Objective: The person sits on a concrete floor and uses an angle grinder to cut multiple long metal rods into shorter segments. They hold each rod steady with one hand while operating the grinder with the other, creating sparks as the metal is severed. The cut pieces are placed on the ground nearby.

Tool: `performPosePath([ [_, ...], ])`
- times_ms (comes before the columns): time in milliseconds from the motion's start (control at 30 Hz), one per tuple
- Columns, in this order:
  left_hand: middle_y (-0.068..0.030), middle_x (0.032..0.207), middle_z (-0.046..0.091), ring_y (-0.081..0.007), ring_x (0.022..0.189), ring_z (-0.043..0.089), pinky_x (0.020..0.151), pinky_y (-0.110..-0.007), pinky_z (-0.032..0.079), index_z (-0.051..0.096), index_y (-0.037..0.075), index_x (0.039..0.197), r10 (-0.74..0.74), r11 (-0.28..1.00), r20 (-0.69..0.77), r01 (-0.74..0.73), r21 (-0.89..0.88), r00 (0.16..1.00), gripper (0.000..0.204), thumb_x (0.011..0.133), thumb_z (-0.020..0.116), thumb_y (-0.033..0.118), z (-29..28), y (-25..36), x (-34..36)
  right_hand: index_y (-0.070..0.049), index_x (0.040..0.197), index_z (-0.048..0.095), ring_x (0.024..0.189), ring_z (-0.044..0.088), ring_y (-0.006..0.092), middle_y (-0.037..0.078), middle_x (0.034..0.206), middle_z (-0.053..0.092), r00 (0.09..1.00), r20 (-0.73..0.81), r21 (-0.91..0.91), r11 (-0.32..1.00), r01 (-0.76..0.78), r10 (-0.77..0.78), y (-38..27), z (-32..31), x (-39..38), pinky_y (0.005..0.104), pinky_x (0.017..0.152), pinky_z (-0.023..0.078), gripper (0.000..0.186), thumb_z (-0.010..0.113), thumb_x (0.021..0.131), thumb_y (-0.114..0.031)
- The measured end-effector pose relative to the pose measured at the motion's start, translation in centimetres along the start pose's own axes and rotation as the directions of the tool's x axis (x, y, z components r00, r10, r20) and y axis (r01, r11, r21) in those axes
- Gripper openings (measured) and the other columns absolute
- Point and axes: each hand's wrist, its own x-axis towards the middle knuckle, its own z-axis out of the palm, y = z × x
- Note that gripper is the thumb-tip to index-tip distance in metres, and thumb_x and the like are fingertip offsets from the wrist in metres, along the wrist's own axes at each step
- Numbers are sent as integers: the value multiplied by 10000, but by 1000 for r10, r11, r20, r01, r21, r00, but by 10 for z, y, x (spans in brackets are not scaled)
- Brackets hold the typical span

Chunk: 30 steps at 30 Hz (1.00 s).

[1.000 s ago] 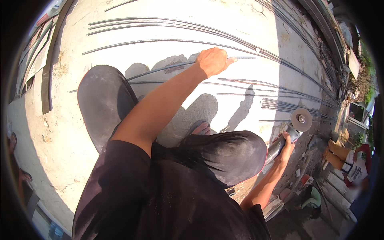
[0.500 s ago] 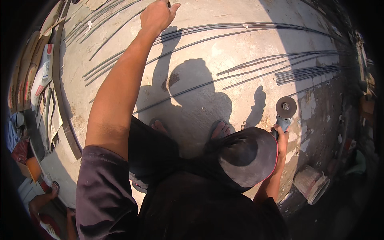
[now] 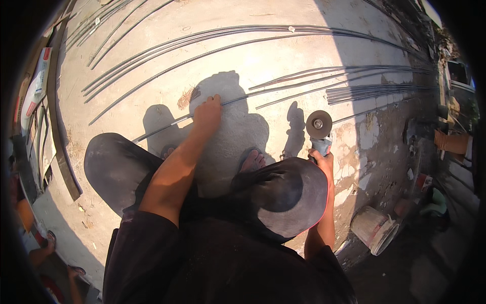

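Observation:
My left hand is curled down over a long ribbed steel bar lying on the pale concrete, its fingertips partly hidden. My right hand grips an angle grinder beside my bent right knee. Its round disc faces up, apart from the bars. More long bars lie in loose rows beyond my left hand, and a bundle of shorter-looking bars lies to the right. My sandalled foot shows between my knees.
A dark beam borders the left, with white sacks and boards beyond it. A dirty bucket lies at the lower right on broken ground. Other people's limbs show at the lower left and right edge.
Since half a second ago my left hand has come down from the top of the picture onto the bar nearer my knees. The grinder stays in my right hand, slightly further left in view.

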Motion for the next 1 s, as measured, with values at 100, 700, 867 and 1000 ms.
performPosePath([
  [100,-164,1081,746,-386,1024,722,875,-519,561,681,43,1187,5,987,161,21,-162,987,465,1009,651,472,-44,17,-5,27,1053,674,613,657,174,87,813,689,995,75,-131,988,81,-71,-18,2,10,335,572,532,337,798,797,-155],
  [700,-189,1054,765,-387,1040,722,900,-522,552,782,71,1065,-129,913,237,209,-351,963,542,1015,571,567,37,31,-53,64,1191,725,1007,727,259,168,1098,776,937,348,-510,835,208,-21,-8,85,66,369,939,543,465,795,787,-154],
  [867,-181,1040,766,-391,1019,726,889,-520,557,774,73,1079,-142,920,244,219,-326,959,543,1019,566,572,34,32,-51,73,1203,714,1013,733,264,170,1104,777,934,357,-526,830,184,20,-20,83,62,370,941,546,470,789,796,-149],
  [1000,-162,968,773,-385,947,744,816,-506,580,781,82,1038,-135,942,127,167,-292,983,565,1015,569,605,43,31,-52,68,1200,714,1025,739,269,176,1111,779,934,356,-528,824,206,-6,-22,83,59,375,942,549,467,793,795,-150],
])
